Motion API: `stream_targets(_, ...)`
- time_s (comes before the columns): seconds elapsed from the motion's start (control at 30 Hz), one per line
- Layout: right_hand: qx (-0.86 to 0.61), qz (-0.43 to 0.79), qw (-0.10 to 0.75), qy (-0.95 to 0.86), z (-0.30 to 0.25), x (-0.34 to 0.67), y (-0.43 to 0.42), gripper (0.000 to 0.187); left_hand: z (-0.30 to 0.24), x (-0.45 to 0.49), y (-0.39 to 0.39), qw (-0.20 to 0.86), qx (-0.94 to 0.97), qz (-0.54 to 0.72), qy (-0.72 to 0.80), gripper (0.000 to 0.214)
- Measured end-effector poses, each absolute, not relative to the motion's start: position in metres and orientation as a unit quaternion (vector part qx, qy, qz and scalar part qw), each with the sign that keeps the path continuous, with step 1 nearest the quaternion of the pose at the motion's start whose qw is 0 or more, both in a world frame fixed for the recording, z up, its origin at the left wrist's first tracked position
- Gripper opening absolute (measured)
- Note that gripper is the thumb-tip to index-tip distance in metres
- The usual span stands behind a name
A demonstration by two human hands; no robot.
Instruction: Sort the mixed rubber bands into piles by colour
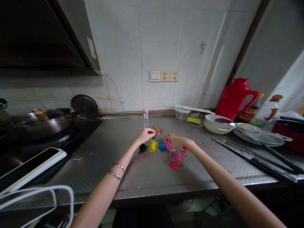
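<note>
My left hand (pixel 145 136) is closed in a pinch at the near left edge of a mixed-colour pile of small rubber bands (pixel 158 130). What its fingertips hold is too small to tell. Over a pink heap of bands (pixel 168 144) my right hand (pixel 177 141) curls downward, fingers closed and partly hidden. Sorted heaps lie in a row: black bands (pixel 142 148), yellow bands (pixel 152 146) and blue bands (pixel 162 146). A few red bands (pixel 184 151) rest below my right wrist. Nearer me is a clear plastic bag with red heart shapes (pixel 175 163).
Behind the piles stands a small clear bottle with a pink cap (pixel 145 117). Rightward are a sponge (pixel 193 120), bowls (pixel 217 126), a knife (pixel 251 158) and a red thermos jug (pixel 234 99). A pan (pixel 42 125) sits on the stove at left.
</note>
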State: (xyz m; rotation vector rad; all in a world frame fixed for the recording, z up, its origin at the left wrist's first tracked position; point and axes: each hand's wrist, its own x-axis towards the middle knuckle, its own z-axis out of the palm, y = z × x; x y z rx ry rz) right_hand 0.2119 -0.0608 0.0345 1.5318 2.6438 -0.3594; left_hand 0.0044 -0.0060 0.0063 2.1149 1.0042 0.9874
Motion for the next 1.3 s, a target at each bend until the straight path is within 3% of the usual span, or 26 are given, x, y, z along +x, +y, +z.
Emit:
stream_targets(0.47,0.515,-0.105,0.025,0.851,0.028,0.237,-0.058,0.018,0.015,0.013,-0.023,0.301,0.821,0.303,0.379,0.018)
stream_targets(0.77,0.445,-0.099,-0.081,0.886,0.037,0.229,-0.066,0.037,0.009,0.024,-0.032,0.189,0.904,0.234,0.304,0.036)
stream_targets(1.0,0.426,-0.068,-0.054,0.901,0.028,0.223,-0.064,0.024,0.009,0.032,-0.046,0.086,0.934,0.115,0.327,0.034)
stream_targets(1.3,0.441,-0.035,-0.019,0.897,0.033,0.227,-0.065,0.017,0.008,0.034,-0.051,0.052,0.925,0.092,0.364,0.035)
